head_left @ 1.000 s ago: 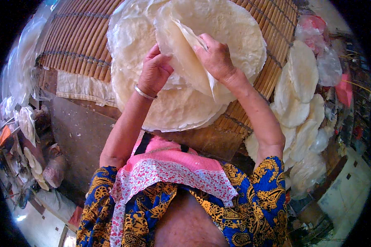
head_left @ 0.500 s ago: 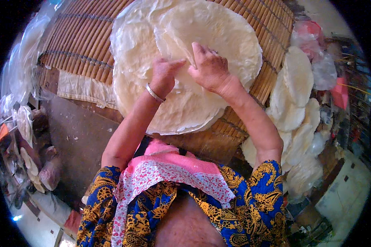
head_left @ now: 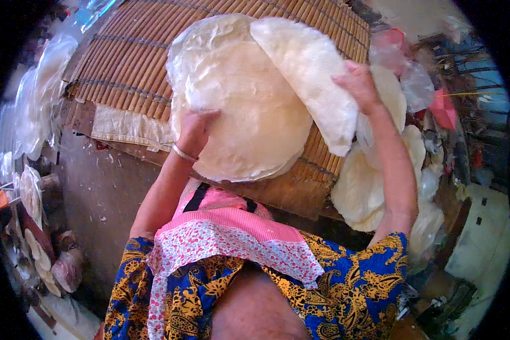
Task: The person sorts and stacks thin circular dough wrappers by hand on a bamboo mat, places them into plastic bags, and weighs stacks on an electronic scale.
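Note:
A stack of thin, pale, round dough sheets (head_left: 246, 113) lies on a bamboo slat mat (head_left: 131, 51). My right hand (head_left: 360, 85) is closed on the outer edge of a folded sheet (head_left: 309, 73), thumb on top. That sheet forms a half-moon, slanting across the right side of the stack and out over the mat. At the left side of the stack, my left hand (head_left: 197, 131) touches the sheets with its fingers curled in. Whatever may be between those fingers is hidden.
More pale round sheets (head_left: 360, 190) lie overlapping at my right, beside clear and pink plastic bags (head_left: 388, 51). Crumpled clear plastic (head_left: 54, 85) hangs at the left. A folded cream cloth (head_left: 131, 126) sticks out under the mat above a dark board (head_left: 99, 175).
My hands were together over the middle of the stack. The right hand has swung right, drawing the folded sheet with it. The left has moved down and left to the stack's side.

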`<act>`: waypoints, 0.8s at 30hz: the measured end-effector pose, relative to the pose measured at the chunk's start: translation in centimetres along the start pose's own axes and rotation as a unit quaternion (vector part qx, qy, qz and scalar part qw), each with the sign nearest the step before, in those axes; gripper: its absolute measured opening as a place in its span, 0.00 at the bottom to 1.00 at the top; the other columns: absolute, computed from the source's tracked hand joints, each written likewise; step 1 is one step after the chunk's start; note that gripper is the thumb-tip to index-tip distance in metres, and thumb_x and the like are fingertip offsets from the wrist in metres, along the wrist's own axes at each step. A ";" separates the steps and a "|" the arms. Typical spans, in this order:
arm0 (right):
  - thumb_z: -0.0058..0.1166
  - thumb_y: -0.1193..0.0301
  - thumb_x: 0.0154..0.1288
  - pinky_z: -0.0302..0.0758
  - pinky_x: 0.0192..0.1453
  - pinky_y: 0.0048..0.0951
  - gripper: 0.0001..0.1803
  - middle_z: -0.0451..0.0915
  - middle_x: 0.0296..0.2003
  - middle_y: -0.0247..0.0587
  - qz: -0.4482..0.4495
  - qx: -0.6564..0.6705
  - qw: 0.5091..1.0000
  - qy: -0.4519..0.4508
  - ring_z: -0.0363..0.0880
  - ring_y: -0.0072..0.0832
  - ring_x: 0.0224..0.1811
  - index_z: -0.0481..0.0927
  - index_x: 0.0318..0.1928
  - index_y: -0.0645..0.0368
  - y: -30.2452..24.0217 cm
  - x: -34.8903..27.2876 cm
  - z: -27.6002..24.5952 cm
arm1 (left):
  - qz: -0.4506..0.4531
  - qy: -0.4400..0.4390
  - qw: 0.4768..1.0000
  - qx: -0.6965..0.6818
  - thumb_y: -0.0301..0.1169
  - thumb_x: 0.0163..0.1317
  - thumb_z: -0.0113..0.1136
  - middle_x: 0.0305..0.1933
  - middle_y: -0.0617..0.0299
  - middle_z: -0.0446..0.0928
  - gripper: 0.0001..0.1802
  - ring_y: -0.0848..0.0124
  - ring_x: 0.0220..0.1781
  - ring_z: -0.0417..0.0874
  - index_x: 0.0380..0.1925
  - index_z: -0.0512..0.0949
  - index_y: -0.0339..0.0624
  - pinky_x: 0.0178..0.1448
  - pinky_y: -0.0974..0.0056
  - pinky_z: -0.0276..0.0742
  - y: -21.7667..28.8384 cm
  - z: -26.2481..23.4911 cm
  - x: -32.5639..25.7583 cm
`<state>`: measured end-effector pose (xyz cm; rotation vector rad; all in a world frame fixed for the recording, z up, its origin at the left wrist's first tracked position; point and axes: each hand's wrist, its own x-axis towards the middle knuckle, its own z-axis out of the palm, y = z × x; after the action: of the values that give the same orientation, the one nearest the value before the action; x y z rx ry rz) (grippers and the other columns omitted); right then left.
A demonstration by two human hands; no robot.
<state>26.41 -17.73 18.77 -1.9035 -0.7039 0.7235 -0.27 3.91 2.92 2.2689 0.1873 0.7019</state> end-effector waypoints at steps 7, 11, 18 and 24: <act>0.49 0.75 0.50 0.73 0.31 0.29 0.10 0.77 0.28 0.46 -0.389 -0.357 0.849 -0.020 0.75 0.30 0.25 0.75 0.35 0.65 -3.1 -0.3 6.9 | -0.464 0.097 0.651 -0.593 0.21 0.48 0.56 0.36 0.54 0.76 0.13 0.63 0.36 0.78 0.37 0.72 0.29 0.43 0.62 0.75 2.5 -0.3 -2.9; 0.42 0.69 0.51 0.74 0.38 0.38 0.11 0.76 0.26 0.50 -0.171 -0.490 0.845 -0.126 0.76 0.42 0.30 0.73 0.34 0.59 0.3 -3.0 20.7 | -0.438 0.104 0.646 -0.616 0.21 0.47 0.56 0.30 0.59 0.76 0.11 0.69 0.30 0.78 0.34 0.73 0.34 0.32 0.68 0.74 3.4 0.0 -3.4; 0.45 0.73 0.50 0.73 0.32 0.42 0.05 0.76 0.25 0.50 -0.178 -0.468 0.862 -0.083 0.77 0.44 0.29 0.71 0.28 0.58 1.1 -5.3 25.3 | -0.432 0.051 0.640 -0.633 0.21 0.49 0.53 0.27 0.65 0.73 0.08 0.75 0.26 0.75 0.32 0.73 0.38 0.26 0.73 0.71 3.2 -1.6 -4.5; 0.46 0.62 0.55 0.72 0.38 0.45 0.17 0.73 0.34 0.55 -0.227 -0.467 0.851 -0.085 0.73 0.45 0.39 0.69 0.37 0.64 4.2 -5.8 26.9 | -0.365 -0.011 0.664 -0.653 0.28 0.53 0.49 0.27 0.64 0.74 0.05 0.72 0.28 0.75 0.28 0.72 0.39 0.33 0.67 0.72 0.5 -1.3 -5.0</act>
<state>3.56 -8.30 5.93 -2.3678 -1.7898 0.2265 -5.17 2.65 1.88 0.6595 0.3864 0.1728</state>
